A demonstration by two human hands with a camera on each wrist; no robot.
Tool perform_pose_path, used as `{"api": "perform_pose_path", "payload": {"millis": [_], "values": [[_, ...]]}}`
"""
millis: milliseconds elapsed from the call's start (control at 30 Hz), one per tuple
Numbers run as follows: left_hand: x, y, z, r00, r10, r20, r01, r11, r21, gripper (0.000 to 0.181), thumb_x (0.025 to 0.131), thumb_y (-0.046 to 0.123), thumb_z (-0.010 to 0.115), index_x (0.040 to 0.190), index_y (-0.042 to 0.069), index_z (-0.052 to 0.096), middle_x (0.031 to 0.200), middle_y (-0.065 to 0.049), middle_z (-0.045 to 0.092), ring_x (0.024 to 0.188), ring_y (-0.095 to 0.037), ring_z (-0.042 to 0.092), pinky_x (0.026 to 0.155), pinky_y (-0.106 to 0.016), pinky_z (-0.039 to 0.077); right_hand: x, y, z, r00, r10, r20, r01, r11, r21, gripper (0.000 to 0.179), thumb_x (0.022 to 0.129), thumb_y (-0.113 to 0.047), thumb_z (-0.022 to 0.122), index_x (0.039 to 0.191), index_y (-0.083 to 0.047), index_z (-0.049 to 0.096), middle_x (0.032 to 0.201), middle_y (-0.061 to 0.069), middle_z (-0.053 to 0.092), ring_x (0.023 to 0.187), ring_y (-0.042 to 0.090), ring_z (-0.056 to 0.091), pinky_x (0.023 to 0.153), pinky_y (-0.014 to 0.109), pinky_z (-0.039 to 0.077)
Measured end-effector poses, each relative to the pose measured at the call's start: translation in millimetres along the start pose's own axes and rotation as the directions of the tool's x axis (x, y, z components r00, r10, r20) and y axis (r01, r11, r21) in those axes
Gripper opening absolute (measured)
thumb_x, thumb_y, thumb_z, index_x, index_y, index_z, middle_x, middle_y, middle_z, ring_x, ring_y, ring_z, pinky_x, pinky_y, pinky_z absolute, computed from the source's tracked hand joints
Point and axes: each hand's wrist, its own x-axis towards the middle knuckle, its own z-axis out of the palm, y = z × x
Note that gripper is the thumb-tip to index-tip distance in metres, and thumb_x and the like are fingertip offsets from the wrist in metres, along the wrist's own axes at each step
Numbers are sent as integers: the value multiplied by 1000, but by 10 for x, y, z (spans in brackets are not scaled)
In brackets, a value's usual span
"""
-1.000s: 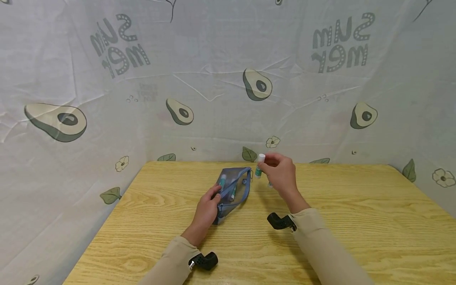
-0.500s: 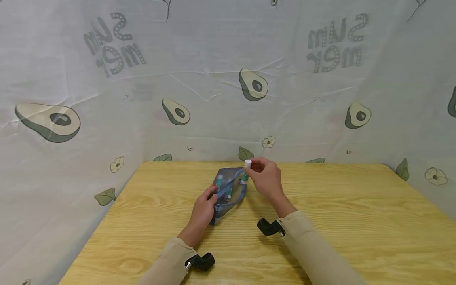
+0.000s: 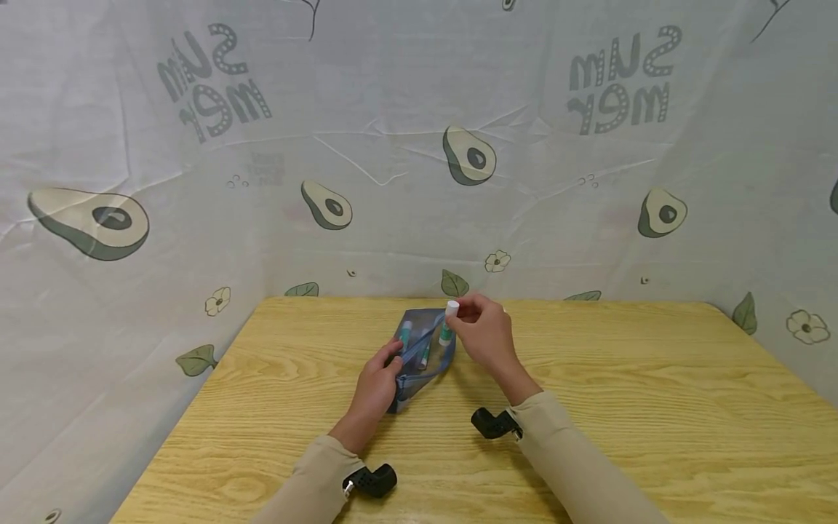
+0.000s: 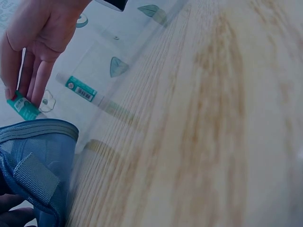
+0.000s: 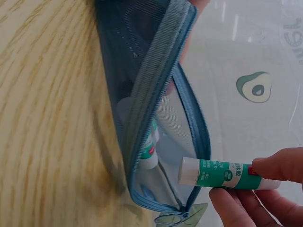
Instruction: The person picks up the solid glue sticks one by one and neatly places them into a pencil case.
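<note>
My left hand [image 3: 376, 382] grips the near left side of a blue mesh zipper pouch [image 3: 409, 391], whose zipper is undone. Inside, through the mesh, show green-and-white glue sticks [image 3: 405, 335]; the right wrist view also catches one glue stick [image 5: 148, 157] within the mouth. Between thumb and fingers, my right hand [image 3: 489, 336] pinches another glue stick [image 5: 222, 174], its lower end at the pouch's opening. Beyond the right hand a further glue stick [image 4: 81, 88] stands upright on the table in the left wrist view; the head view mostly hides it.
The pouch lies on a wood-grain table [image 3: 622, 407], close to its back edge. A pale curtain [image 3: 393, 87] printed with avocados and leaves hangs behind and at the sides. Each sleeve carries a black wrist camera, one on the left [image 3: 372, 480] and one on the right [image 3: 492, 423].
My right hand has carried the glue stick leftward and down, from beside the pouch to its opening. The left hand keeps its hold on the pouch.
</note>
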Motion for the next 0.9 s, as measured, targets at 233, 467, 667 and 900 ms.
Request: {"api": "perform_pose_path", "payload": {"millis": [233, 467, 667, 900], "values": [[-9, -6, 3, 1000, -6, 8, 6, 1000, 4, 47, 112, 15, 44, 156, 1, 51, 172, -16, 37, 163, -42, 26, 129, -62, 27, -14, 68, 35, 1000, 23, 7, -23, 1000, -3, 31, 95, -10, 75, 125, -2, 71, 110, 18, 76, 99, 31, 75, 87, 43, 63], [1, 5, 0, 1000, -16, 12, 16, 1000, -10, 47, 113, 15, 43, 157, 1, 50, 173, -14, 35, 163, -40, 25, 130, -61, 27, 6, 119, 68, 997, 70, 21, -70, 998, -1, 27, 92, -9, 75, 117, -1, 70, 107, 16, 74, 95, 28, 75, 82, 36, 62], [-7, 13, -1, 1000, -23, 12, 23, 1000, -12, 47, 113, 14, 42, 157, 1, 50, 174, -15, 34, 163, -41, 24, 130, -61, 27, 7, 166, 108, 994, 109, 20, -110, 993, 37, 23, 92, -7, 76, 112, 1, 69, 105, 17, 72, 96, 27, 74, 82, 34, 63], [-13, 8, -11, 1000, -28, 12, 28, 1000, -4, 47, 113, 15, 43, 157, 3, 50, 174, -14, 33, 163, -41, 24, 130, -61, 27, -5, 211, 175, 981, 194, 29, -196, 968, 153, 24, 91, -5, 75, 113, 2, 66, 103, 15, 70, 87, 16, 71, 78, 25, 62]]}}
